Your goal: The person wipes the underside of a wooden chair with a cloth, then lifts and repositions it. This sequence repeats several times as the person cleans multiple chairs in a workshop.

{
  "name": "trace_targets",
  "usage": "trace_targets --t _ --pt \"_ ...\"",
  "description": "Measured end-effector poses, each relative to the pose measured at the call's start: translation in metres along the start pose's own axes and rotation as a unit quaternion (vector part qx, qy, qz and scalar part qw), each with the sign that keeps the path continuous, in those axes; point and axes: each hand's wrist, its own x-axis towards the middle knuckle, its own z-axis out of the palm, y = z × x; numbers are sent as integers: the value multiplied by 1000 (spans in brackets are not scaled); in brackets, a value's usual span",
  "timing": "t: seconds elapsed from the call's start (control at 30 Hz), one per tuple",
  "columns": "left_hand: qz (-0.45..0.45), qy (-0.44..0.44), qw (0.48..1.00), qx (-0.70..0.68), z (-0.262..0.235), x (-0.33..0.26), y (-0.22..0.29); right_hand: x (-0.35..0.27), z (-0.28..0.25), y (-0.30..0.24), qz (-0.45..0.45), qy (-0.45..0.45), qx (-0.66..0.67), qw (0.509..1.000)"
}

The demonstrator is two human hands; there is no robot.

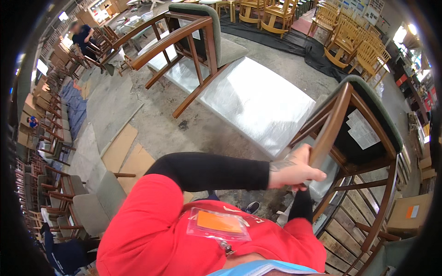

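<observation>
A brown wooden armchair [331, 124] with grey-green upholstery stands tipped at my right, its black underside and a white label [363, 130] facing me. My left hand [294, 169] reaches across my body and is closed on the chair's wooden frame, thumb out along it. My right forearm [301, 207] comes up below it; the right hand is mostly hidden behind my left one, so its fingers cannot be made out. Another such armchair [212, 43] lies tipped at the far end of a table wrapped in clear plastic [258, 101].
Slatted wood [352, 221] lies under the near chair, beside a cardboard box [409, 214]. Cardboard sheets [120, 147] lie on the concrete floor. Upholstered chairs [94, 207] line the left; light wooden chairs [347, 41] stand at the back right. A person [83, 39] is at the far left.
</observation>
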Motion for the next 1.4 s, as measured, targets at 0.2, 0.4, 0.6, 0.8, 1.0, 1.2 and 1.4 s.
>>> trace_targets --t 0.2,0.4,0.6,0.8,1.0,1.2,1.4 --pt "-25 -38 999 -24 -34 3 -6 -211 22 -11 47 -163 549 818" --pt "311 -47 919 236 -132 -23 12 -209 -17 -122 -169 32 208 963" --pt "338 212 864 307 -315 -169 108 -104 -50 -360 -170 -183 522 816" --pt "248 509 711 417 -589 -280 166 51 -47 -543 -55 -278 759 586" --pt "32 495 531 687 -807 -364 198 80 -44 -740 -222 -376 782 445" --pt "-77 331 822 456 -889 -362 196 88 -24 -802 -209 -334 827 400" --pt "-97 326 902 265 -859 -390 187 100 -28 -772 -293 -133 706 630"
